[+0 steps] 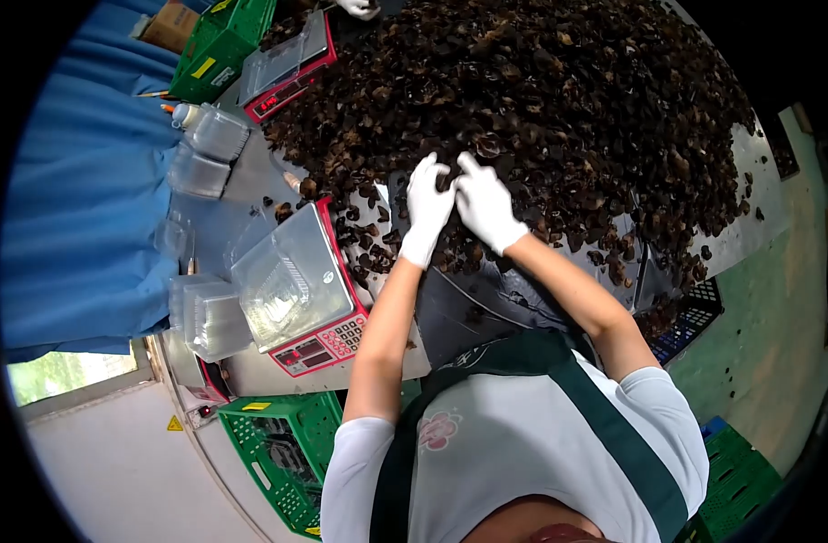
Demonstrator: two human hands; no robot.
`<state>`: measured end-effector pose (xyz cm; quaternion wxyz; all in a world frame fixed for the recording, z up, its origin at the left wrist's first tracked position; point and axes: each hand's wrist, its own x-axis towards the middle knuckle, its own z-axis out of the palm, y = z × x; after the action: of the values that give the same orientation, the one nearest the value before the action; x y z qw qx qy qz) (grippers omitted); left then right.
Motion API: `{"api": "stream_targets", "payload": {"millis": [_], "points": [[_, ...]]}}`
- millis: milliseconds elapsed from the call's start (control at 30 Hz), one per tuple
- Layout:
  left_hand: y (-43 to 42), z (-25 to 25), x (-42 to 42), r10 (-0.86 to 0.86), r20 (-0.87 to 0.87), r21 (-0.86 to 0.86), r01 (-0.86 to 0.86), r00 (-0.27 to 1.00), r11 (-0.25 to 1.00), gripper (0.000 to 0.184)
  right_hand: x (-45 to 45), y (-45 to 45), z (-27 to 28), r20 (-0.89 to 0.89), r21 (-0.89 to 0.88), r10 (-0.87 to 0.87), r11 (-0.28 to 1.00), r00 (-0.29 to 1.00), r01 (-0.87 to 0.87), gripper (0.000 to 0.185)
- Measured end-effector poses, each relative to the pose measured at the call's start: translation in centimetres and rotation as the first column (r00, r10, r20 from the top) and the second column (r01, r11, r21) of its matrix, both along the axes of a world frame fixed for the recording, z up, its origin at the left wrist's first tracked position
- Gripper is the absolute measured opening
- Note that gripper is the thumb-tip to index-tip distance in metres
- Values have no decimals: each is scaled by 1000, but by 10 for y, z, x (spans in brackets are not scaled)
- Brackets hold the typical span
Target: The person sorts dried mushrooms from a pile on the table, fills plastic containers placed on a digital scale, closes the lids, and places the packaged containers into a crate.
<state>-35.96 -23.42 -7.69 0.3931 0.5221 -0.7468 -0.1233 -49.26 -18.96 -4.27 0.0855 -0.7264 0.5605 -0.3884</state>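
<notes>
White-gloved, your left hand (428,204) and right hand (488,204) lie side by side over the near part of the dried black fungus heap (541,113), fingers half-curled, any grip impossible to tell; a hasty sweep could spill pieces onto the red-trimmed scale (316,246).

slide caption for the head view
White-gloved left hand and right hand side by side at a heap of dark pieces, red-trimmed scale nearby.

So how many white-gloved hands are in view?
3: the wearer's left hand and right hand, side by side at the dark heap, and another person's hand, cut off at the picture's top. More may be hidden.
</notes>
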Motion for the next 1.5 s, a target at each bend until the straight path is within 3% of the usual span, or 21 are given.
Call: {"api": "stream_targets", "payload": {"millis": [133, 200, 267, 333, 400, 533, 633, 667, 733, 800, 867, 933, 1000, 1067, 1133, 1200, 1267, 1333, 1400, 1467, 1500], "points": [[88, -28, 41, -47, -70, 138, 57, 996, 989, 36, 17, 70, -24, -74, 194, 264, 950, 962, -246, 18], [119, -15, 50, -126, 57, 117, 118, 990, 986, 36, 6, 88, -8, -97, 191, 351, 925, 931, -329, 21], [132, -2, 52, -125, 71, 189, 109, 990, 976, 52, -12, 80, 17, 42, 331, 412, 854, 910, -401, 28], [123, 11, 49, -111, 44, 198, 100, 993, 975, 60, -33, 50, 40, 141, 364, 332, 859, 933, -361, 33], [100, 23, 44, -106, -8, 216, 105, 994, 971, 64, -53, 6, 52, 108, 232, 172, 953, 979, -193, 34], [28, 28, 18, 33, -5, 191, -32, 999, 981, 78, -65, -80, 45, -123, 278, -120, 949, 985, 151, 65], [-13, 28, 1, 26, 222, 316, -97, 975, 944, 101, -39, -102, 36, -133, 473, 28, 880, 991, 39, 65], [-16, 32, -4, 20, 165, 407, -87, 986, 909, 95, -24, -95, 35, -160, 504, 91, 864, 983, 2, 60], [-26, 3, 4, 12, 131, 337, -56, 991, 940, 86, 5, -70, 25, -118, 463, 194, 878, 974, -119, 51], [-6, -4, 20, 1, -31, 360, 10, 1000, 933, 78, 21, -47, 19, 142, 591, 202, 768, 969, -247, 48], [37, 5, 42, -126, -90, 298, 148, 988, 943, 76, 18, -10, 16, 238, 465, 335, 785, 912, -410, 47], [79, 30, 48, -120, 91, 398, 74, 989, 914, 74, 3, 15, 23, 362, 453, 435, 690, 824, -564, 43], [104, 39, 57, -211, 106, 266, 177, 972, 948, 73, -26, 14, 44, 409, 483, 316, 721, 856, -497, 42], [116, 36, 63, -244, 68, 216, 224, 967, 950, 77, -52, 0, 44, -12, 268, 113, 957, 993, -106, 37], [115, 44, 56, -277, 145, 191, 248, 950, 950, 82, -75, -16, 29, -214, 106, -61, 991, 975, 86, 36], [106, 41, 42, -253, 135, 229, 218, 958, 949, 82, -89, -23, 22, -307, 444, 21, 887, 952, 124, 34], [97, 36, 26, -192, 206, 295, 126, 959, 947, 81, -95, -16, 1, -119, 394, -37, 915, 992, 82, 28], [100, 19, 17, -204, 441, 299, 71, 874, 951, 71, -101, -2, -6, 124, 379, -114, 924, 986, 59, 26], [111, 9, 15, -259, 372, 268, 164, 891, 949, 58, -106, 16, 0, 352, 485, -232, 874, 907, 35, 23], [129, 25, 12, -299, 343, 280, 207, 891, 938, 46, -108, 36, 23, 719, 544, -299, 805, 628, -239, 16], [136, 26, 11, -275, 313, 238, 205, 909, 949, 44, -110, 44, 26, 778, 515, -294, 804, 555, -297, 12]]}}
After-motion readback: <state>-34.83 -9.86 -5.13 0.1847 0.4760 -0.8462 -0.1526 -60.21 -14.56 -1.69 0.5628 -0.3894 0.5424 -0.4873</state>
